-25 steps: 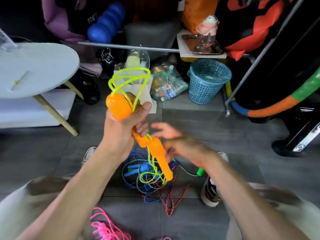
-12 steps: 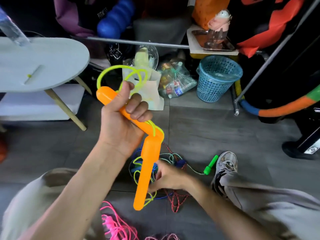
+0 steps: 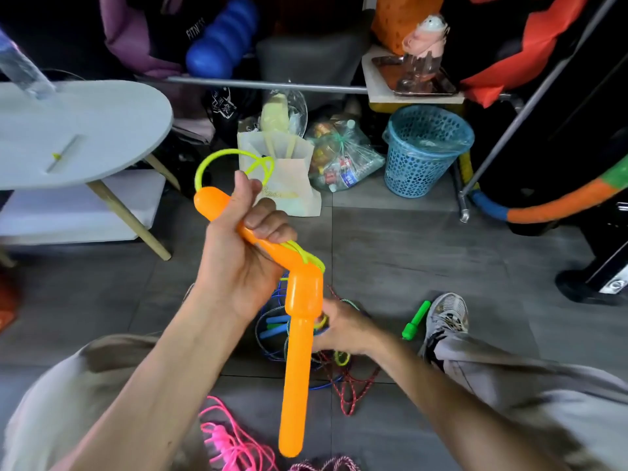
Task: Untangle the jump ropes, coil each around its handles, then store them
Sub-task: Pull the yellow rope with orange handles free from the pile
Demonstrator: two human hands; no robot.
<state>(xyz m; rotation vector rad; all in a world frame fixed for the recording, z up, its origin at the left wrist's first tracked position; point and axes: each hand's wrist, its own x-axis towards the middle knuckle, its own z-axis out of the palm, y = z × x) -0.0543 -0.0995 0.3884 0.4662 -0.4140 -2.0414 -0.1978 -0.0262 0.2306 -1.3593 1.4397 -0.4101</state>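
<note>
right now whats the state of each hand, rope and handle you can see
left hand: grips upper orange handle
upper orange handle: held, tilted
lower orange handle: hanging down
yellow-green rope: looped above the left hand
right hand: by the yellow-green rope, grip unclear
green handle: lying on floor
pink rope: loose on floor

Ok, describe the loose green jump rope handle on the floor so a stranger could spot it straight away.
Start at the blue perforated plastic wastebasket by the back wall and come down the grey tiled floor toward the person's grey sneaker. The short bright green plastic handle lies just left of that shoe. It lies apart from the tangled rope pile, and it is the only green handle.
</note>
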